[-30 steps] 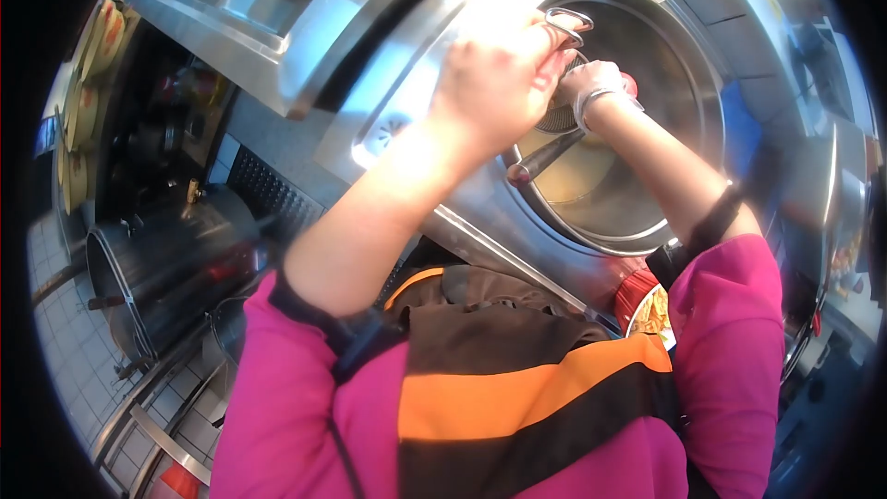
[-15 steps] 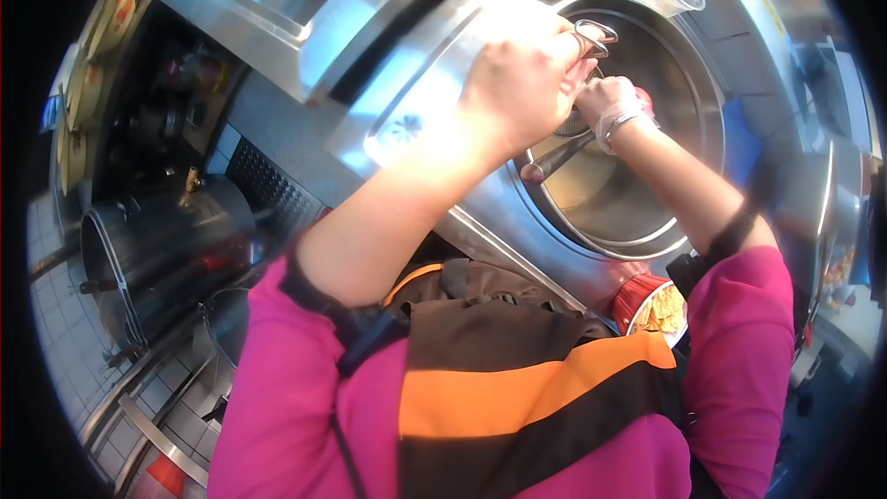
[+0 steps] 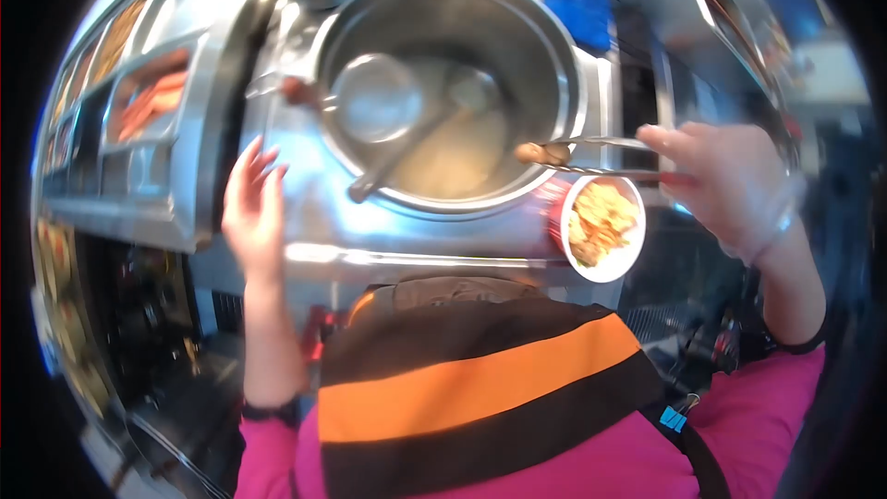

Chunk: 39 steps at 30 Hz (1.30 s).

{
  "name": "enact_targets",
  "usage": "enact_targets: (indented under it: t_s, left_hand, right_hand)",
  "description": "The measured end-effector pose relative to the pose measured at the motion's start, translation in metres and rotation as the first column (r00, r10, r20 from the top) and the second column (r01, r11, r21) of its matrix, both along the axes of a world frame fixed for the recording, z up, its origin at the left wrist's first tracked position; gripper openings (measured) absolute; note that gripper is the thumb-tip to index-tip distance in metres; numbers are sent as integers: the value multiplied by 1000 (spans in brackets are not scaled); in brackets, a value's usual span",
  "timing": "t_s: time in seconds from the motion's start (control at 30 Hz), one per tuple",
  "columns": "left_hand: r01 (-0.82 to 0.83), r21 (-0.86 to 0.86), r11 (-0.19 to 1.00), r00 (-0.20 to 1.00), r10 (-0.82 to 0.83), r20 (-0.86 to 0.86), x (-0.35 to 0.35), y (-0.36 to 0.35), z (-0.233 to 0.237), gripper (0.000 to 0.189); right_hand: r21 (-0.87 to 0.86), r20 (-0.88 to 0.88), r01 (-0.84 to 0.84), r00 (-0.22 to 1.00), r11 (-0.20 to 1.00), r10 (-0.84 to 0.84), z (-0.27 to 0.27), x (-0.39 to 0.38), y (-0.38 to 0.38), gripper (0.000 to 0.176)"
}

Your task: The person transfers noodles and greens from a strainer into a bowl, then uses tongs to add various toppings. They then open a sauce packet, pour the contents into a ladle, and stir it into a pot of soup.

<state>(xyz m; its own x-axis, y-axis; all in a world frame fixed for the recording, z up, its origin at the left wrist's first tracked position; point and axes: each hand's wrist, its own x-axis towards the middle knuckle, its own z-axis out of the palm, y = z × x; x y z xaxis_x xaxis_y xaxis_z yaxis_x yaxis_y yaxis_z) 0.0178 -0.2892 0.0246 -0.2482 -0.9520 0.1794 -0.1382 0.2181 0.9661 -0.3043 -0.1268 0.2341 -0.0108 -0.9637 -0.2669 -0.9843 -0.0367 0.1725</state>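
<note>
One brown pc. is being held off cup's far-left side, w/ tongs clamped in R hand; L hand empty, unclenched.

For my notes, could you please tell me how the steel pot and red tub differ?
The steel pot is far larger than the red tub. The pot is metallic grey, the tub red outside. The pot holds liquid, the tub yellowish food. Both are round and open.
</note>
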Motion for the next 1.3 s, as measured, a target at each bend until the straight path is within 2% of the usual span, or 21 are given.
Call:
enact_targets:
  t_s: [0.1, 0.17, 0.2, 0.3, 0.47, 0.5, 0.57, 0.6, 0.67, 0.7, 0.73, 0.8, 0.87, 0.93, 1.0, 1.07, 1.1, 1.13, 1.17, 1.2, 1.3]
  left_hand:
    - [-34, 103, 994, 999, 36, -16, 12, 19, -8, 34]
    - [-33, 62, 998, 998, 36, -49, 2, 28, -7, 32]
    - [-40, 36, 999, 998, 42, -47, -5, 31, -2, 32]
    - [31, -86, 996, 994, -40, -98, -43, 36, 11, 32]
    - [205, -235, 950, 966, -235, -106, -101, 63, 49, 32]
    - [229, -274, 934, 963, -258, -75, -106, 70, 52, 32]
    - [242, -202, 949, 960, -265, -95, -111, 82, 46, 27]
    - [280, -182, 943, 939, -308, -153, -111, 86, 39, 27]
    - [314, -182, 932, 946, -322, -19, -109, 99, 38, 22]
    - [328, -161, 931, 943, -332, 2, -109, 106, 43, 23]
    - [354, -133, 926, 935, -355, 14, -108, 110, 47, 24]
    - [392, -108, 914, 920, -390, 38, -106, 116, 50, 28]
    - [424, -164, 891, 905, -411, 112, -97, 114, 50, 28]
    - [436, -192, 879, 895, -400, 200, -82, 109, 51, 25]
    - [385, -169, 907, 913, -348, 213, -62, 105, 43, 25]
    - [301, -137, 944, 940, -269, 211, -36, 100, 43, 25]
    - [293, -146, 945, 943, -261, 207, -21, 97, 40, 25]
    - [197, -89, 976, 952, -169, 255, -4, 95, 34, 26]
    - [112, -32, 993, 948, -98, 304, 11, 93, 28, 26]
    - [44, -28, 999, 947, -32, 319, 26, 90, 25, 25]
    - [-195, 8, 981, 946, 186, 267, 79, 89, -15, 22]
  right_hand:
    - [40, 2, 228, 974, 973, -229, 23, -19, 67, 32]
    - [206, -46, 333, 943, 920, -331, 17, -25, 102, 32]
    - [202, -37, 352, 935, 914, -352, 9, -27, 115, 32]
    - [383, -93, 399, 914, 833, -395, -19, -32, 139, 33]
    - [312, -70, 433, 898, 846, -434, -35, -48, 159, 34]
    - [223, 23, 416, 902, 881, -432, -31, -54, 169, 37]
    - [103, 202, 426, 876, 899, -438, -20, -59, 171, 45]
    - [83, 287, 447, 845, 890, -451, -12, -60, 165, 50]
    - [47, 551, 547, 684, 836, -478, -13, -64, 153, 57]
    - [63, 637, 525, 634, 849, -439, -10, -61, 136, 56]
    - [29, 658, 480, 651, 877, -378, -18, -57, 116, 56]
    - [82, 920, 549, 278, 832, -274, -45, -48, 77, 48]
    - [42, 957, 411, 246, 911, -156, -57, -42, 29, 39]
    - [208, 951, 344, 149, 916, -272, -64, -34, -25, 34]
    - [211, 969, 225, 76, 951, -233, -71, -21, -78, 33]
    - [34, 976, 177, 205, 984, -71, -85, -8, -136, 37]
    - [-233, 784, 131, 612, 964, 106, -77, 2, -159, 43]
    - [-335, 414, 119, 910, 935, 33, -59, 20, -178, 41]
    - [-314, 263, 148, 963, 938, -64, -60, 24, -202, 40]
    - [-348, 179, 73, 984, 935, -10, -64, 23, -230, 32]
    - [-68, 54, 161, 986, 985, -158, -70, 24, -302, 30]
